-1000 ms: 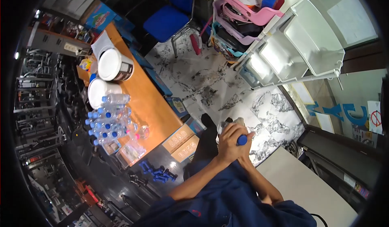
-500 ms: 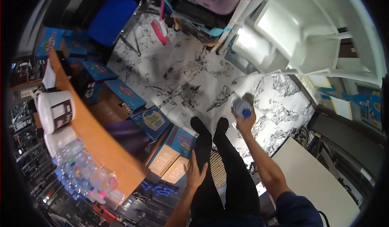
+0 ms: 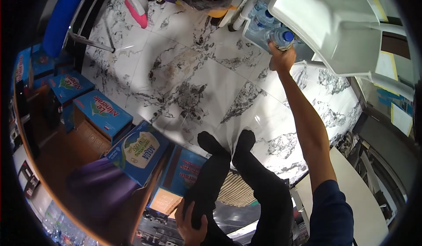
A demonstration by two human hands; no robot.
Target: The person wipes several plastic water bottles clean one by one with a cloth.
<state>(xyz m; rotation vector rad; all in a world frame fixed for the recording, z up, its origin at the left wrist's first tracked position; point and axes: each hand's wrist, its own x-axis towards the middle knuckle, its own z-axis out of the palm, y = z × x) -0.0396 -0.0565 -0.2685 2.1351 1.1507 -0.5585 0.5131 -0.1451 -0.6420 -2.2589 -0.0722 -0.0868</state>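
Observation:
My right hand (image 3: 282,60) is closed around a clear plastic water bottle (image 3: 277,36) with a blue cap, over the lowest compartment of a white bin rack (image 3: 307,50). Just behind the held bottle, other blue-capped water bottles (image 3: 260,21) are in that compartment. My left hand (image 3: 192,225) lies on my left leg (image 3: 203,186) near the knee, its fingers spread and nothing in it. Beside that hand is a blue and tan carton (image 3: 169,200).
Blue water cartons (image 3: 103,112) and an AQUA carton (image 3: 140,150) stand along the left by a curved wooden counter (image 3: 33,158). A blue chair (image 3: 63,21) and a pink brush (image 3: 136,13) are at the back left. At right is a white tabletop (image 3: 351,193).
My right hand has carried the bottle forward to the bin rack. My left hand has slid on my leg and stays empty. The view has shifted toward the rack.

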